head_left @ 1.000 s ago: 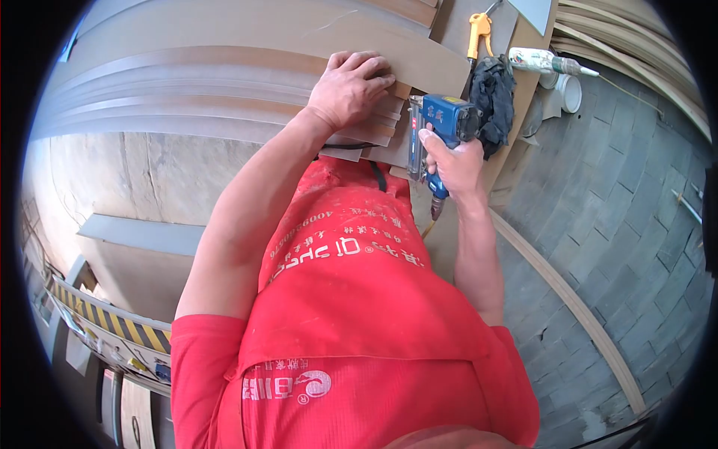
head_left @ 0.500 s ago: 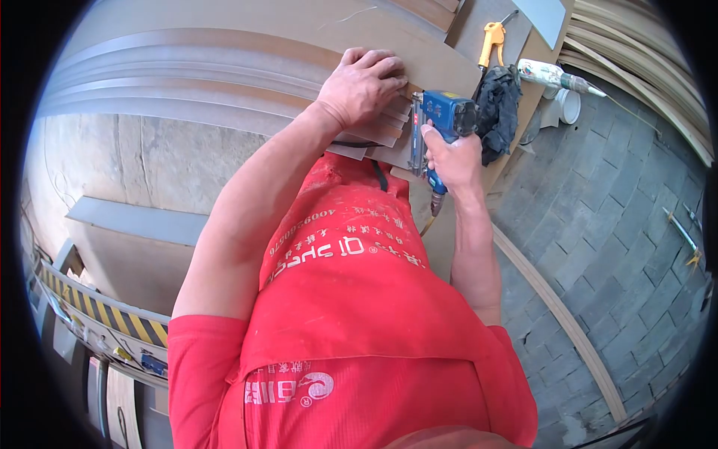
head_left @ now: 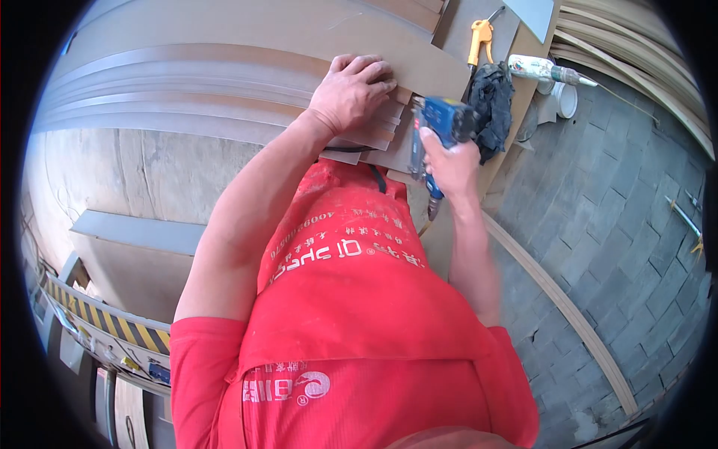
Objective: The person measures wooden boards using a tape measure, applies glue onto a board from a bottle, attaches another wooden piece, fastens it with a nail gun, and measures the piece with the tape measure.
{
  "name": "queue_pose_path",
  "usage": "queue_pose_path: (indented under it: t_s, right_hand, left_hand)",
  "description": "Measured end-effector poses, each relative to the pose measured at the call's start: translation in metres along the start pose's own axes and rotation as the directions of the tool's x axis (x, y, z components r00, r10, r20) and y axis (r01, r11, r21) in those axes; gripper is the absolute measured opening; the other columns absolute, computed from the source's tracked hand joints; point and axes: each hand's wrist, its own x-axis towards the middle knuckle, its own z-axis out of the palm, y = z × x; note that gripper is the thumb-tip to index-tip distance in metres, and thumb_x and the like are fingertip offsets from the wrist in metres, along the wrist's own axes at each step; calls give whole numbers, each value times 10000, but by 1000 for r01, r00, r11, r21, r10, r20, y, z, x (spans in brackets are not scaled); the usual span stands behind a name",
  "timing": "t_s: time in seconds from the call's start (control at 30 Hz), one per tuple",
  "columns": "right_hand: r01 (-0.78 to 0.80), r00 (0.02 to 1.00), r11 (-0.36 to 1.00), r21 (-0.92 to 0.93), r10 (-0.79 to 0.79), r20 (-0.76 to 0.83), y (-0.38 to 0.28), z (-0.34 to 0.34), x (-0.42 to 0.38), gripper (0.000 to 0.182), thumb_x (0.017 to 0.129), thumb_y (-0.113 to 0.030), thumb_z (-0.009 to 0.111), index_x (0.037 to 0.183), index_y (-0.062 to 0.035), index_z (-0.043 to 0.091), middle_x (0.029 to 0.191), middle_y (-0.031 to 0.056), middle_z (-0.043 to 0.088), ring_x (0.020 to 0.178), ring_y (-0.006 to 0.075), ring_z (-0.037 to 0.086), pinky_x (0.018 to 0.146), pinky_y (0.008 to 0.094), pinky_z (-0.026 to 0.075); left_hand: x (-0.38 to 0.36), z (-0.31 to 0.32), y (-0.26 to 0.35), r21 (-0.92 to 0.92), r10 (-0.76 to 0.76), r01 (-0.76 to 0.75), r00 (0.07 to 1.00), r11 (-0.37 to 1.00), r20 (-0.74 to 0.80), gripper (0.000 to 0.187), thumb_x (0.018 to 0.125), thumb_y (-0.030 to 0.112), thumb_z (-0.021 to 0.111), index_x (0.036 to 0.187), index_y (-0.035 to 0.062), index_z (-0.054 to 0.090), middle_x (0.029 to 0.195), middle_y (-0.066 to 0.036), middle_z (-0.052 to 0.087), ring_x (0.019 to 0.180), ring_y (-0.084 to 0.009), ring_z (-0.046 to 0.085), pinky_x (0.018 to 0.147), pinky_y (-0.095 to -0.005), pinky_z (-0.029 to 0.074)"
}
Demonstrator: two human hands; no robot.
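My left hand (head_left: pixel 351 91) rests on the ends of long, stacked brown strips (head_left: pixel 224 97), with its fingers bent over the far edge; whether it grips a strip is hard to see. In my right hand (head_left: pixel 452 161) is a blue nail gun (head_left: pixel 445 121), held by its handle beside the strip ends and slightly blurred. A hose connector hangs from the gun's lower end. Beyond it lies a crumpled black cloth (head_left: pixel 490 105), near a yellow air blow gun (head_left: pixel 480 41).
A white glue bottle (head_left: pixel 542 69) lies at the board's right edge, near a white cup (head_left: pixel 565 101). Long bent strips (head_left: pixel 636 60) are at the upper right. A wooden strip (head_left: pixel 561 307) crosses the tiled floor. Black-and-yellow tape (head_left: pixel 112 318) marks an edge at lower left.
The view has shifted slightly. My right hand and the nail gun have moved a little and now look blurred. My left hand still lies on the strip ends.
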Motion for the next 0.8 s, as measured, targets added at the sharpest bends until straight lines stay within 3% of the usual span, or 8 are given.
queue_pose_path:
  t_s: [0.17, 0.2, 0.3, 0.4, 0.63, 0.67, 0.77, 0.8]
  right_hand:
    - [196, 915, 957, -213, -256, -310, 60, -22, 2, 379, 995, -299, 781, 1203, 16, 751, 1030, 167, 790, 918, 255, 755, 861, 418, 597]
    - [-59, 971, 961, -271, -7, -239, 43, -30, -6, 514, 1010, -284, 725, 1396, 42, 636, 1247, 274, 758, 1154, 420, 735, 1058, 504, 531]
    - [-115, 958, 857, -502, -39, -286, 96, -20, 14, 640, 1018, -279, 695, 1512, 59, 468, 1283, 308, 729, 1203, 490, 704, 1051, 565, 519]
    - [-59, 944, 762, -645, -168, -285, 127, -4, 26, 717, 1010, -276, 717, 1541, 75, 387, 1315, 320, 699, 1199, 494, 698, 1038, 582, 514]
    - [-9, 967, 855, -519, -125, -224, 142, -4, 38, 800, 969, -344, 789, 1551, 42, 398, 1267, 359, 706, 1157, 508, 717, 981, 560, 553]
    - [85, 930, 835, -544, -263, -259, 155, -7, 42, 713, 952, -354, 810, 1491, 9, 516, 1214, 319, 744, 1108, 486, 741, 950, 540, 574]
    - [36, 993, 762, -647, -102, -66, 102, -41, 30, 529, 944, -349, 817, 1312, 1, 668, 1141, 234, 776, 1061, 457, 753, 947, 547, 579]
    - [20, 997, 812, -584, -57, -44, 82, -49, 25, 393, 959, -364, 804, 1152, -22, 779, 1004, 193, 804, 972, 385, 788, 894, 498, 600]
  left_hand:
    - [3, -8, 1, -84, -9, 12, 999, 996, 33, 371, 1010, 369, 734, 1345, 213, 761, 1467, -5, 639, 1450, -245, 531, 1194, -479, 381]
    - [4, -13, 0, -109, -15, 20, 999, 994, 43, 401, 1009, 387, 737, 1365, 202, 749, 1473, -17, 636, 1452, -257, 530, 1194, -485, 379]
    - [-15, -51, 20, -124, -159, 146, 982, 981, -103, 512, 992, 435, 761, 1421, 164, 701, 1492, -69, 626, 1456, -307, 523, 1189, -501, 377]
    - [-67, -84, 44, -91, -283, 273, 952, 958, -119, 662, 941, 449, 831, 1483, 126, 628, 1419, -140, 632, 1379, -354, 549, 1153, -526, 404]
    - [-138, -60, 61, -173, -598, 592, 801, 787, 22, 756, 886, 321, 891, 1504, 49, 550, 1279, -184, 645, 1148, -390, 628, 996, -501, 536]
    - [-141, -52, 57, -104, -566, 562, 824, 820, -9, 688, 907, 244, 881, 1485, 46, 566, 1170, -194, 684, 1086, -404, 682, 942, -460, 572]
    - [-148, -41, 57, -187, -629, 610, 776, 770, -59, 618, 934, 200, 856, 1457, 16, 585, 1116, -148, 710, 1031, -314, 707, 913, -436, 587]
    - [-148, -43, 61, -405, -759, 702, 651, 586, 29, 573, 944, 184, 853, 1432, 13, 604, 1108, -126, 719, 1019, -271, 711, 902, -406, 589]
